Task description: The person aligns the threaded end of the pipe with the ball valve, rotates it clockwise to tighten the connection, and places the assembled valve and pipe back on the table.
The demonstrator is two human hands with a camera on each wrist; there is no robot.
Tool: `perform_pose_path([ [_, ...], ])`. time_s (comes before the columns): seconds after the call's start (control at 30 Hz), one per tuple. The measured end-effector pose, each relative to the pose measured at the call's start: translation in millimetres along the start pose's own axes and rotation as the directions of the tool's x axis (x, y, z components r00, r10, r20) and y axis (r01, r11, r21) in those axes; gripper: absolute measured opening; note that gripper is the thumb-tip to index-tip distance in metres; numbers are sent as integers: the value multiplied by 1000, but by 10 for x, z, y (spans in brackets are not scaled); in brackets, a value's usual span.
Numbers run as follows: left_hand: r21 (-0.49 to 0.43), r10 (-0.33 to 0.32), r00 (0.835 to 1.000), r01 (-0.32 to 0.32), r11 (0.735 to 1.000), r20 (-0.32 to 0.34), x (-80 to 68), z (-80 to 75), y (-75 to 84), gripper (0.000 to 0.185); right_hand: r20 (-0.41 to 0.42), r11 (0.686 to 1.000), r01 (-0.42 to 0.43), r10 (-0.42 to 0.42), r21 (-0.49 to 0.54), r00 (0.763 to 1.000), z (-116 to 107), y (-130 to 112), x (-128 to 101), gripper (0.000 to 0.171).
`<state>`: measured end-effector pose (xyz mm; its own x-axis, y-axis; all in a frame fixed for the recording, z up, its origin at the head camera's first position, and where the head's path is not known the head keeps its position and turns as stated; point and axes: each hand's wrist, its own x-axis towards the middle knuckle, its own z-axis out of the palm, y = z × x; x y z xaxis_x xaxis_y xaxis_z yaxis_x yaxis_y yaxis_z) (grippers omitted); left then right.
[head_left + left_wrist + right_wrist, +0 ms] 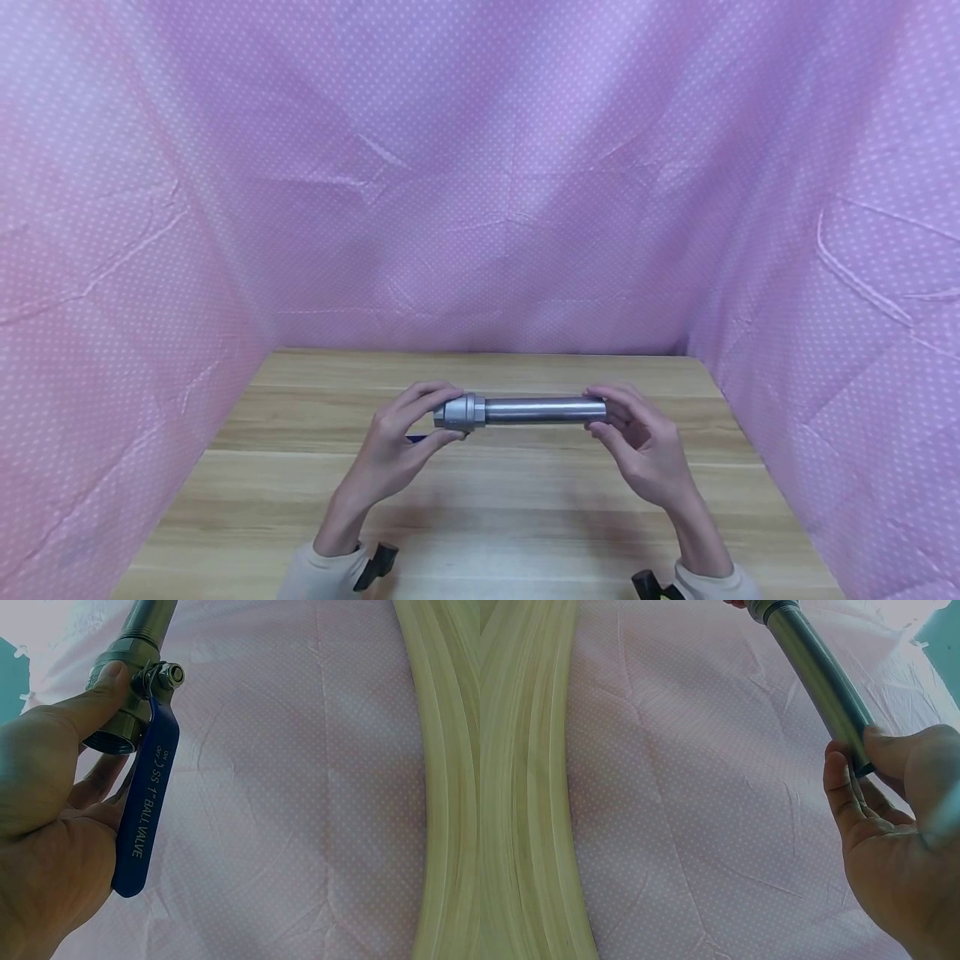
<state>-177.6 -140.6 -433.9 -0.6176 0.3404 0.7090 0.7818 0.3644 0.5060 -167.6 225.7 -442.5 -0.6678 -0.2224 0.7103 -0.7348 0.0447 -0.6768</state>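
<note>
Left hand: your left hand [393,446] grips the ball valve, thumb on one side of the body and fingers on the other, spread only as wide as the metal between them.
Right hand: your right hand [652,454] pinches the free end of the pipe between thumb and fingertips, a narrow hold.
Ball valve: the silver ball valve [461,412] sits at the left end of the assembly, held up off the table in front of you; its open port, threaded inside, faces your left wrist camera.
Pipe: the smooth metal pipe [546,411] runs level from the valve across to your right hand, its far end meeting the valve at a ring of thread [141,639].
Lever: the blue lever [144,817] angles back beside your left palm, printed "SS 1" BALL VALVE" with small on/off lettering; a nut [175,676] fastens its upper end to the valve.
Table: the wood-grain table [525,533] lies beneath both your hands.
Cloth: pink cloth [480,183] with pale dots hangs creased behind the table and along both sides.
Sleeves: light sleeves [318,577] cover your forearms, with a black mount [378,565] beside each cuff.
</note>
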Motion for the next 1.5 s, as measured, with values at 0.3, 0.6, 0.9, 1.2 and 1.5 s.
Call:
perform_pose_path([
  [0.3,-1,-9,1000,9,1000,4,-1,7,8,63,14,993,83,-85,86,996,1,27,21,48],
  [0.6,2,-1,1000,1,1000,1,1,8,24,63,20,999,28,-28,20,999,-21,33,-21,55],
  [0.9,3,1,1000,-1,1000,3,2,3,13,62,14,989,-23,26,-144,1000,-36,-14,-12,51],
  [1.2,-7,-19,1000,19,1000,9,-4,-11,-1,62,39,998,-45,46,-33,998,-16,-43,9,55],
  [1.5,-2,10,1000,-10,1000,7,-2,-7,-10,64,42,1000,12,-11,-12,999,-12,-5,1,58],
])
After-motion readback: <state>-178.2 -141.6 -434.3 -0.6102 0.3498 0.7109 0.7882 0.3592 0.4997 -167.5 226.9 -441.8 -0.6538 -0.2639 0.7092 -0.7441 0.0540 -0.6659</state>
